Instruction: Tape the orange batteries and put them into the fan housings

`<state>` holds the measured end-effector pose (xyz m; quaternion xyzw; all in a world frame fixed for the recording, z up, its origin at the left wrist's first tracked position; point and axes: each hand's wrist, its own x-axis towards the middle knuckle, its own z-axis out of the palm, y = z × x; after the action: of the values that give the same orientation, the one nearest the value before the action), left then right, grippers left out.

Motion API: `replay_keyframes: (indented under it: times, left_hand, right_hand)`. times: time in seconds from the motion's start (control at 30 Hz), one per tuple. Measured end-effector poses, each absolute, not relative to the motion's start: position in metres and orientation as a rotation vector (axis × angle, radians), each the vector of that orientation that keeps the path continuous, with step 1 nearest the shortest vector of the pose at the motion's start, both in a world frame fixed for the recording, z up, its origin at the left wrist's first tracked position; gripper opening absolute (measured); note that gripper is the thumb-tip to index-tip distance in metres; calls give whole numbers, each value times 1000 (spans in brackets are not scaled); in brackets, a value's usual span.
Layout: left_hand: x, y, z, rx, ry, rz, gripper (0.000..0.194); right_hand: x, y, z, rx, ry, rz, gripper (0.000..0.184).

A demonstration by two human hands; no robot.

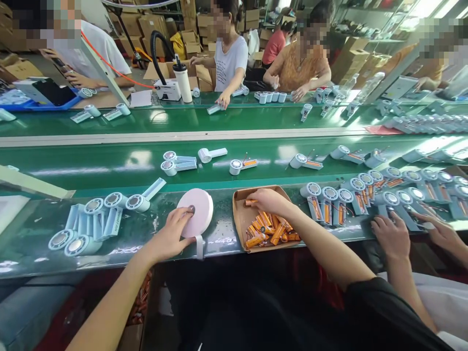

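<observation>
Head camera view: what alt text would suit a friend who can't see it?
A person's left hand touches a white tape roll on a green workbench, while the right hand reaches into a cardboard tray of orange parts. Pale-blue devices lie on either side; co-workers are beyond.

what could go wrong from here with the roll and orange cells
A loose end of the white roll droops over the front edge of the bench near the left hand, so it might snag. The cardboard tray sits close to that edge under the right hand, so a knock could spill orange cells.
</observation>
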<state>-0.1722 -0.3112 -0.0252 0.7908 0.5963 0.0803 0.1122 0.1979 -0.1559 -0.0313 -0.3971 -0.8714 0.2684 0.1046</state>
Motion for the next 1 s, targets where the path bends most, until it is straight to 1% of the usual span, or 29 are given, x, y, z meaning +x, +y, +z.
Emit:
replay_keyframes:
  times: [0.1,0.17,0.2,0.27,0.33,0.47,0.63,0.8,0.9,1.0]
  left_hand:
    - [-152,-328,-28,2348,1823,516,66]
    - [-137,-336,-29,2365,1872,620,69]
    - [-130,-339,-29,2380,1893,656,70]
    - [-118,-342,-29,2429,1915,703,71]
    - [-110,-343,-27,2501,1912,721,72]
    - [-103,-344,-20,2639,1897,706,70]
    - [-100,-345,-13,2814,1875,703,68]
    - [-99,-344,-9,2793,1893,594,66]
    - [-97,-342,-2,2781,1900,572,63]
    - [-89,-340,2,2842,1887,605,56]
  right_hand:
    - [198,-171,-22,-1008,-1995,1240,35]
    - [197,-188,-14,-857,-1565,1525,48]
    - [195,-197,-10,-802,-1458,1607,53]
    - [190,-215,-3,-761,-1416,1687,60]
    - [185,-230,4,-756,-1478,1695,64]
    - [183,-245,15,-753,-1584,1600,59]
    - [186,-246,23,-784,-1807,1463,48]
    - [181,-249,27,-909,-2077,1206,54]
    - [177,-245,21,-918,-2046,1285,60]
    - [168,-238,5,-922,-1785,1455,62]
